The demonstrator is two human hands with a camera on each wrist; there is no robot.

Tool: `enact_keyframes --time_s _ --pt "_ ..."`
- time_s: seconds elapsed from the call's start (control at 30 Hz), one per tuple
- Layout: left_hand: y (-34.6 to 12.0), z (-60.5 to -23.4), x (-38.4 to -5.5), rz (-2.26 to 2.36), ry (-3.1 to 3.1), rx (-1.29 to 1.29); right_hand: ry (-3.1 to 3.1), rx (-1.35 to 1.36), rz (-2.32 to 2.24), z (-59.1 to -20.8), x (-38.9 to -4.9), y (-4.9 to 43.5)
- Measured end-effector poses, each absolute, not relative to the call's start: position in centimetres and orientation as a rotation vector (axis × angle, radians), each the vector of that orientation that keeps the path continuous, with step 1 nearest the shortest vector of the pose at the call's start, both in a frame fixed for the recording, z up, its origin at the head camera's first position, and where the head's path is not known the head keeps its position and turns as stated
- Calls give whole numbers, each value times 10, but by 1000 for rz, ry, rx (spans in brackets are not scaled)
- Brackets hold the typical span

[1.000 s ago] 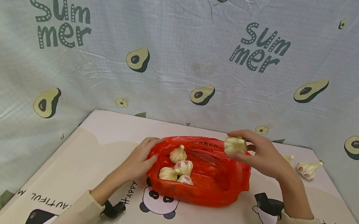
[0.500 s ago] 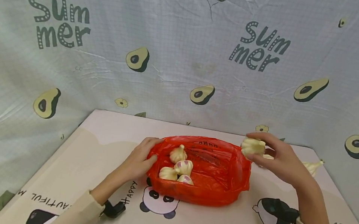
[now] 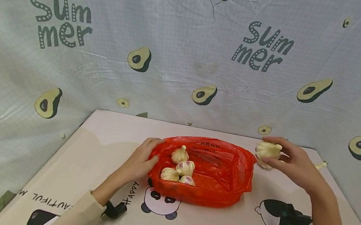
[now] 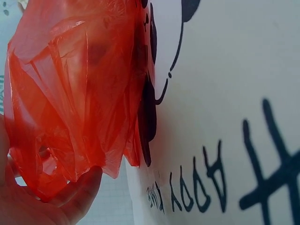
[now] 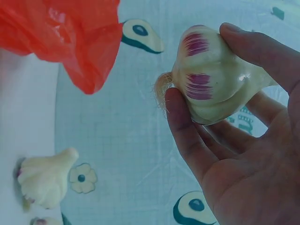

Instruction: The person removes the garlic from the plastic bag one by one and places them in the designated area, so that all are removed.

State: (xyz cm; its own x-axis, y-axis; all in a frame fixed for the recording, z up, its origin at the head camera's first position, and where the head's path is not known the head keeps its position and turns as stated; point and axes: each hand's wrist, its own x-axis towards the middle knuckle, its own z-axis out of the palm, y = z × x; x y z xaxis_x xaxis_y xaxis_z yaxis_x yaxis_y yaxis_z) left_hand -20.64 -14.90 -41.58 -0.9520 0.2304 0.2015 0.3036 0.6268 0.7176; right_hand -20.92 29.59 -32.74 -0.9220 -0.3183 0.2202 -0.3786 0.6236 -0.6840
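Note:
In the head view a red plastic bag [image 3: 197,196] lies on the table with its mouth spread wide. Several garlic bulbs [image 3: 179,155] are grouped in its left part. My left hand [image 3: 141,159] grips the bag's left edge, with fingers and thumb [image 4: 86,190] on the thin plastic in the left wrist view. Beyond the bag's right rim, my right hand [image 3: 298,169] holds one garlic bulb [image 3: 267,150] above the table. The right wrist view shows this bulb's purple streaks [image 5: 199,86] and dry roots between thumb and fingers.
Another garlic bulb [image 5: 45,179] sits on the table near its far edge, below the held one. A stem tip [image 3: 321,165] shows behind my right hand. A printed cloth [image 3: 168,99] hangs close behind the table.
My right hand has moved right with the garlic bulb, from over the bag's right rim to outside it. My left hand has stayed on the bag; the bulbs inside have not moved.

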Motion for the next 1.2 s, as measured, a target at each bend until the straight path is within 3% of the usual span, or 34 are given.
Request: enact_keyframes --time_s 1.2 --pt "-149 -420 -211 -1206 -2760 -469 -2983 250 1243 -398 -230 358"
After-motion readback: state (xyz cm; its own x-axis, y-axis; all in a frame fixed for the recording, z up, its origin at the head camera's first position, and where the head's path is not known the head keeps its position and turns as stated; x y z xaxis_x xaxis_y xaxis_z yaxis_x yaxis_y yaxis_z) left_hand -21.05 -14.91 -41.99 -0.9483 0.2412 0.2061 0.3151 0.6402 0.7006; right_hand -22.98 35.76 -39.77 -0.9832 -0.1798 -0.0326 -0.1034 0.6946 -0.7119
